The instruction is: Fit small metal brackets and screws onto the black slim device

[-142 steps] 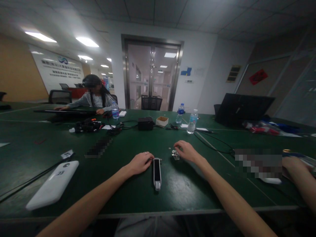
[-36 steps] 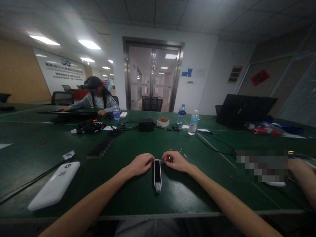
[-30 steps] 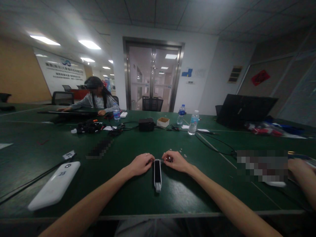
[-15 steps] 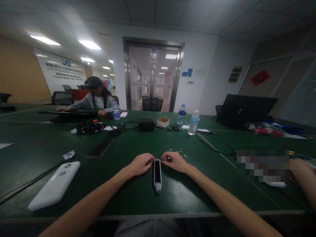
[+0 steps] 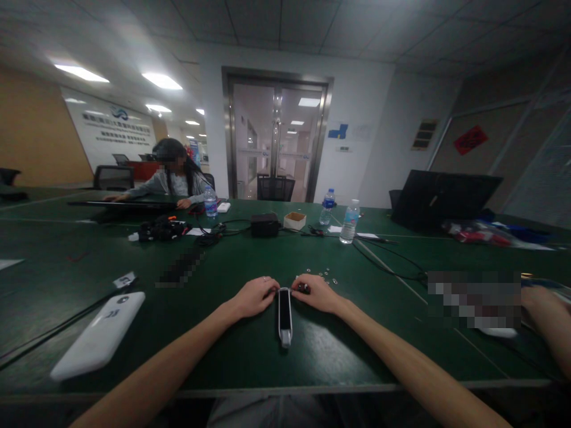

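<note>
A slim white pen-shaped device with a long black screen [image 5: 284, 312] lies on the green table, its narrow clear tip pointing towards me. My left hand [image 5: 255, 295] rests at the left of its far end, thumb and fingers pinched together. On the other side, my right hand [image 5: 317, 292] makes a similar pinch close to the same end. Whatever lies between the fingertips is too small to make out. Just beyond my right hand several small ring-like pieces [image 5: 328, 274] are scattered on the table.
A white case-like object [image 5: 100, 336] lies at the left beside black cables. Farther back stand a black box [image 5: 264, 225], a small open carton [image 5: 295, 221] and water bottles [image 5: 350, 222]. Another person's hand [image 5: 546, 312] is at the right edge; a person [image 5: 172, 175] sits across the table.
</note>
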Tool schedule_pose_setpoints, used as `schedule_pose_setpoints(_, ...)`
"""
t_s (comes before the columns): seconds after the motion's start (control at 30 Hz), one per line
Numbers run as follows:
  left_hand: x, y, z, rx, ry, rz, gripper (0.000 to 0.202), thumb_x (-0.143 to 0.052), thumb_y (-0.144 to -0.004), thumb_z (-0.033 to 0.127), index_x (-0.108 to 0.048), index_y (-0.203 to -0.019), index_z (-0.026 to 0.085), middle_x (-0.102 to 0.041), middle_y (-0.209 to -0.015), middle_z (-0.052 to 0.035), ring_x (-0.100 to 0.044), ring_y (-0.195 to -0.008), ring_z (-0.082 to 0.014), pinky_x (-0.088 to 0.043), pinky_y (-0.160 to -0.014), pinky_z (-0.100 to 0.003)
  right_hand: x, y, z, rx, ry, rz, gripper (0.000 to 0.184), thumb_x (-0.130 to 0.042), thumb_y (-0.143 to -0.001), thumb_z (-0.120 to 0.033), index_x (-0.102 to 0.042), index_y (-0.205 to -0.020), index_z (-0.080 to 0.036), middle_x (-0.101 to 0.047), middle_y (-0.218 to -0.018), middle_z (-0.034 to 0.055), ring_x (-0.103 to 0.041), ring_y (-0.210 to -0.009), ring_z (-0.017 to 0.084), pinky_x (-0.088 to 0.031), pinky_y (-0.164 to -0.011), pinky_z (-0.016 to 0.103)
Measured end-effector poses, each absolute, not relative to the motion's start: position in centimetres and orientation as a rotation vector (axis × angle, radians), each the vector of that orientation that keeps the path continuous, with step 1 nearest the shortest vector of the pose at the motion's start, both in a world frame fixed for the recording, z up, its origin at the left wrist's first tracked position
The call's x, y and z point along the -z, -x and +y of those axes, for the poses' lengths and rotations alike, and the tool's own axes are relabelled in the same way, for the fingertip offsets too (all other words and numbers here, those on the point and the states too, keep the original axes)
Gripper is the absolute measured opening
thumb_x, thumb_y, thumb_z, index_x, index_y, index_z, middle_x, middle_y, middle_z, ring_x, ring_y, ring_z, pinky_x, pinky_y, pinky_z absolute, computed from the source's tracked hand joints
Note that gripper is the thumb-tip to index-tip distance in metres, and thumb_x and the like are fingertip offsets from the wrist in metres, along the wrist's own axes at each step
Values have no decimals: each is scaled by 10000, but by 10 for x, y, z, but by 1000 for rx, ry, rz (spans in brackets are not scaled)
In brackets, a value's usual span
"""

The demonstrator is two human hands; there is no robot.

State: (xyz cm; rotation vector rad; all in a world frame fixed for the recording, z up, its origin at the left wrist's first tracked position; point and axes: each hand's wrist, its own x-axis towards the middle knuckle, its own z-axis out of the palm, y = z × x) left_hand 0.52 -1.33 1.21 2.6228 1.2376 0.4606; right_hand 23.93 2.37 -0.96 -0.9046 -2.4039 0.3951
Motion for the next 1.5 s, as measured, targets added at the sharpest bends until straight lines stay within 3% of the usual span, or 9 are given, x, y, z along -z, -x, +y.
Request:
schedule_pose_setpoints(0.47, -5, -4, -8, -489, -2652, 1222, 206, -471, -883, 168, -590, -1052, 170, -611, -971, -47, -573, -877, -181, -462, -755, -284, 11, -240, 25, -363, 897, -2407, 90, -611, -817, -254, -648, -837, -174, -635, -775, 14, -569, -696, 125, -441, -644, 234)
schedule_pose_setpoints(0.63, -4, -3, -8, -500, -2655, 1215, 211, -462, -886, 166, -587, -1055, 178, -614, -986, -47, -571, -893, -178, -461, -765, -278, 4, -245, 27, -339, 905, -2394, 150, -613, -826, -314, -652, -882, -180, -649, -828, 27, -578, -716, 135, -454, -658, 249)
schedule_pose_setpoints(1.07, -10, -4, -12, -463, -2636, 1235, 223, -469, -889, 173, -586, -1079, 178, -617, -998, -47, -575, -911, -177, -465, -788, -280, -17, -323, 62, 36, 1406, -2414, 200, -489, -864, -233, -665, -920, -157, -657, -892, 80, -602, -788, 170, -434, -721, 264)
schedule_pose_setpoints(1.5, -11, -4, -12, -473, -2632, 1221, 197, -481, -900, 178, -587, -1065, 175, -615, -1010, -47, -579, -919, -175, -468, -790, -275, -14, -320, 59, -193, 1547, -2614, 209, -576, -795, -225, -704, -956, -191, -703, -930, 64, -642, -828, 187, -447, -712, 245)
